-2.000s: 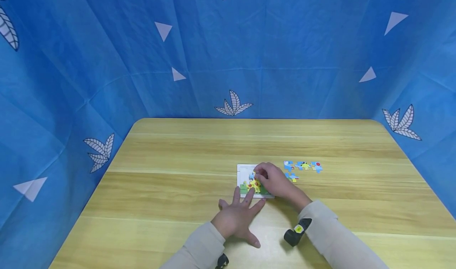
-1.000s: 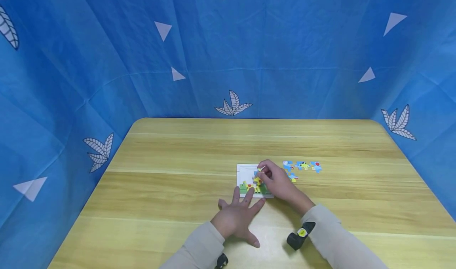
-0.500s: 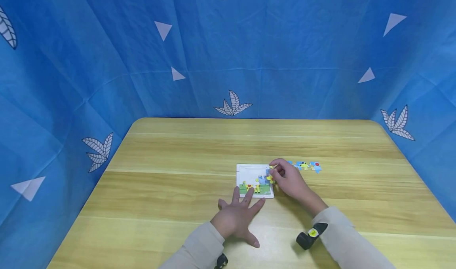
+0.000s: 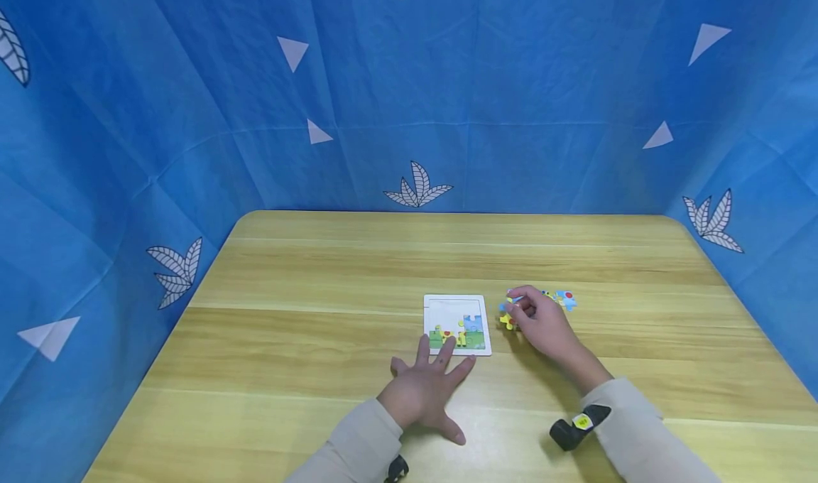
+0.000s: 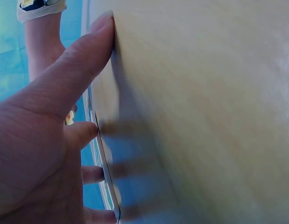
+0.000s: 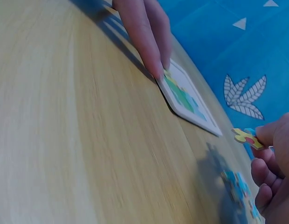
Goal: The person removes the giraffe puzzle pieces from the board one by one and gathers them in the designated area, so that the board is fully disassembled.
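Note:
My right hand (image 4: 544,324) pinches a yellow, blue and red jigsaw piece (image 6: 247,138) between thumb and fingers, held above the table to the right of the puzzle tray. The white tray (image 4: 446,308) lies flat, with green, yellow and blue pieces fitted along its lower part and right side; its upper left is bare white. My left hand (image 4: 423,395) is spread wide, its fingertips resting at the tray's near edge and partly covering the lower pieces. In the left wrist view, the thumb (image 5: 84,60) stretches away from the tray.
Several loose jigsaw pieces (image 4: 566,299) lie on the wooden table (image 4: 332,270) right of the tray, partly hidden behind my right hand. They show below the held piece in the right wrist view. A blue patterned cloth (image 4: 511,78) hangs behind the table.
My right hand has carried the yellow piece from over the tray rightward, out to the loose pieces. Blue fitted pieces at the tray's right are now uncovered. The left hand stays put.

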Motion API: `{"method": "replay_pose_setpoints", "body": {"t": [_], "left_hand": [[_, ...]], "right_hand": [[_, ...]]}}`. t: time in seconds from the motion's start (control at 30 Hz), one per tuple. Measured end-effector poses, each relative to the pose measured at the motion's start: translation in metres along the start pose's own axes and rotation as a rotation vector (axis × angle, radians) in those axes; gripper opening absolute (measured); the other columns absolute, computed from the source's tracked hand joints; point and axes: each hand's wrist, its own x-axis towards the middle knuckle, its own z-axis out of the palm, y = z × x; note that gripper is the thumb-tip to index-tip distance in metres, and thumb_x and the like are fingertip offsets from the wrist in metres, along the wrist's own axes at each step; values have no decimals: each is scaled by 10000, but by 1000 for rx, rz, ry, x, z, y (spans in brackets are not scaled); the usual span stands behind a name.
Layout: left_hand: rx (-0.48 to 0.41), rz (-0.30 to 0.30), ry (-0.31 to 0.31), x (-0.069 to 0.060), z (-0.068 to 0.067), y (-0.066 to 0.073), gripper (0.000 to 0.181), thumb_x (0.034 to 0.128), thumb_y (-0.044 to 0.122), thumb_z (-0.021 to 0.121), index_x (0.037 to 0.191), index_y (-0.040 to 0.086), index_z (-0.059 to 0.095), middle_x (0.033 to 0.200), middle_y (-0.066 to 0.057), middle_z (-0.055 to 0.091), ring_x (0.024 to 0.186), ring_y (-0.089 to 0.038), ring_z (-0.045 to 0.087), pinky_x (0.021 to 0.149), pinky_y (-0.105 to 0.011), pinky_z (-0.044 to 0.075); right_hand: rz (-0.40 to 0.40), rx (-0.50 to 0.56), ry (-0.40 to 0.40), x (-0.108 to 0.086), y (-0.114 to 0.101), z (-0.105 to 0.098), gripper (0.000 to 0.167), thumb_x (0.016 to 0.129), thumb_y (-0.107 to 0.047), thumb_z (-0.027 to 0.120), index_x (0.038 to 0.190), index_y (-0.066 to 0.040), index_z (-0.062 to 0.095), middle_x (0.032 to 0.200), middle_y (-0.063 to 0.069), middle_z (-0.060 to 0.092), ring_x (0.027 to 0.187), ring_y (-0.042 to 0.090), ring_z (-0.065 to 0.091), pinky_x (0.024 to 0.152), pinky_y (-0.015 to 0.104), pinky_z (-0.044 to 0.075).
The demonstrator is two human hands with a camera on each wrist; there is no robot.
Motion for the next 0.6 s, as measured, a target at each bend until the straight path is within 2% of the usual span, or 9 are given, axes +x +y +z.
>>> {"method": "replay_pose_setpoints", "body": {"t": [0.23, 0.6], "left_hand": [[-8, 1, -4, -1, -1, 0, 1129, 566, 705, 724, 1495, 416, 151, 1597, -11, 70, 1411, -451, 114, 860, -702, 340], [0, -5, -3, -1, -2, 1, 1126, 570, 704, 726, 1495, 413, 155, 1597, -4, 77, 1413, -445, 117, 857, -689, 353]], "right_hand": [[7, -29, 39, -5, 12, -14, 230, 919, -135, 596, 1107, -4, 580, 819, 94, 656, 682, 146, 599, 589, 232, 452], [33, -73, 48, -14, 27, -33, 260, 923, -141, 588, 1120, 29, 577, 838, 114, 656, 664, 90, 600, 579, 221, 445]]}}
